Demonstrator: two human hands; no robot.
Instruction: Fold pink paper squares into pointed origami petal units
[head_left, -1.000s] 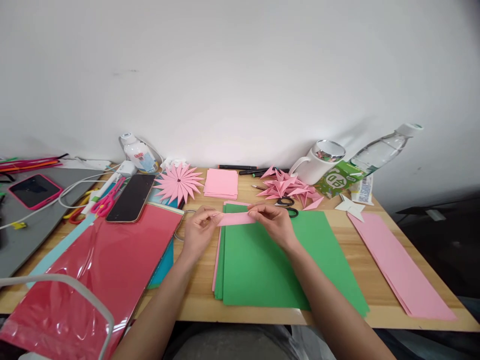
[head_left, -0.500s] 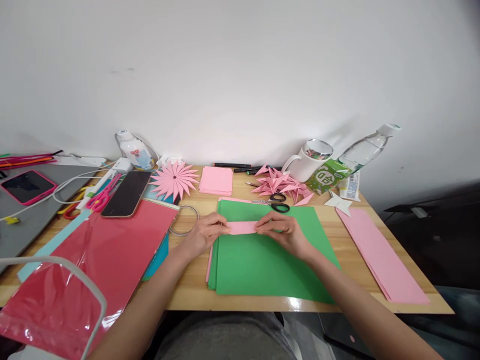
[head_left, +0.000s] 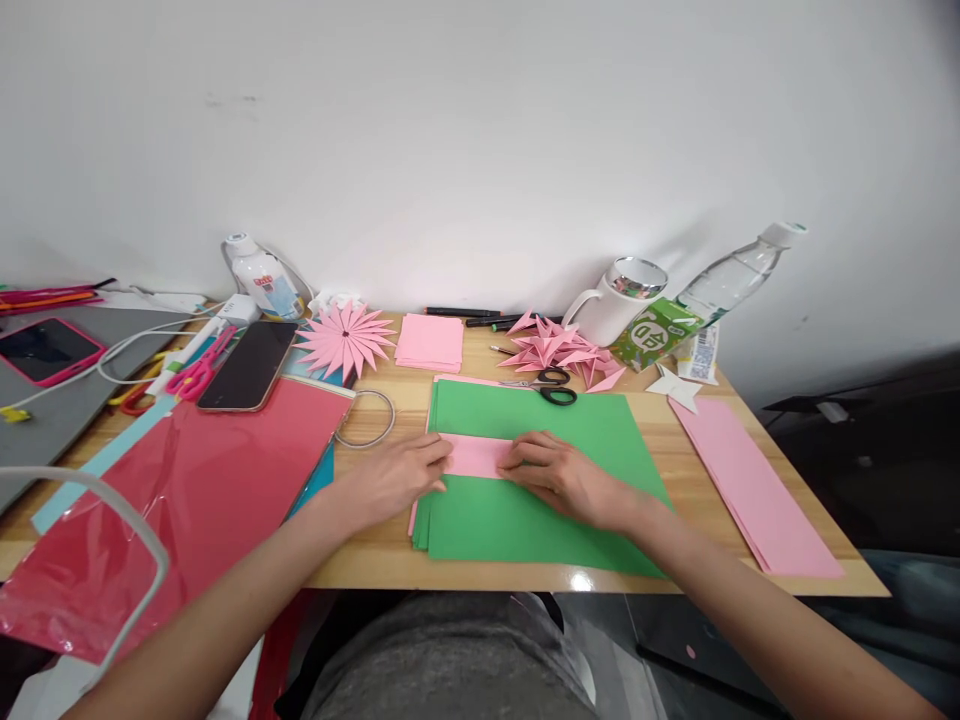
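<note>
A folded pink paper strip (head_left: 474, 457) lies across the green paper sheets (head_left: 540, 520) in the head view. My left hand (head_left: 401, 475) has its fingers closed at the strip's left end. At the right end, the bent fingers of my right hand (head_left: 555, 475) press the strip against the green sheet; its fingertips are partly hidden. Just beyond the sheet's far edge rests a pair of black-handled scissors (head_left: 556, 386). A pile of folded pink paper pieces (head_left: 559, 350) and a stack of pink paper squares (head_left: 429, 342) lie farther back.
A pink folded paper wheel (head_left: 345, 338), a phone (head_left: 249, 366) and a plastic-wrapped red pack (head_left: 217, 480) are on the left. A white mug (head_left: 619, 300), a green box (head_left: 656, 333) and a water bottle (head_left: 735, 275) stand back right. Long pink strips (head_left: 754, 490) lie at right.
Both hands have brought the pink strip down flat onto the green sheet, and it now looks wider. The view has tipped slightly, so the table sits higher in the picture.
</note>
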